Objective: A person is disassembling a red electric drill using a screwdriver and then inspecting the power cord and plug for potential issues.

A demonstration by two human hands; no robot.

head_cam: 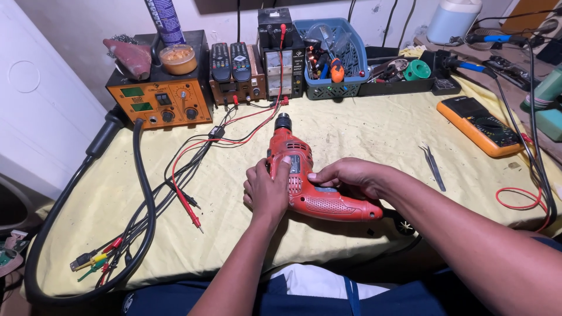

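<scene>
A red electric drill lies on its side on the yellow cloth, chuck pointing away from me, handle toward the right. My left hand rests against the drill's left side with the thumb on the body. My right hand lies over the handle near the trigger, fingers touching the casing. Both hands hold the drill steady on the table.
An orange bench unit, two remote controls, a black power supply and a blue basket of tools line the back. Red and black test leads and a thick black cable lie left. Tweezers and an orange multimeter lie right.
</scene>
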